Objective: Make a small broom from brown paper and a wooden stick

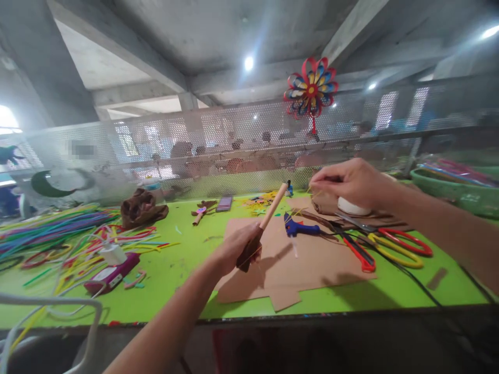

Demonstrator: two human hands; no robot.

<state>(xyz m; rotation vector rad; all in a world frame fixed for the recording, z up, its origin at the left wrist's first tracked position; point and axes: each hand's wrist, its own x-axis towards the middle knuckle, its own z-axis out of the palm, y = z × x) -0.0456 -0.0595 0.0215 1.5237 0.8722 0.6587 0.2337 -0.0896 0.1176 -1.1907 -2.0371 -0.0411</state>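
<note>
My left hand is closed around the lower part of a slim light-brown stick, which looks like rolled paper or cardboard and has a dark brown piece about its lower end. It is held tilted above a flat cardboard sheet. Over the sheet's far right, my right hand pinches a thin yellow strand hanging toward the blue glue gun. What the strand is made of, I cannot tell. The glue gun lies on the cardboard between my hands.
Right of the glue gun lie a red-handled cutter and scissors with yellow and red handles. Coloured pipe cleaners and a purple power strip cover the left. A green basket stands far right; perforated panels line the back.
</note>
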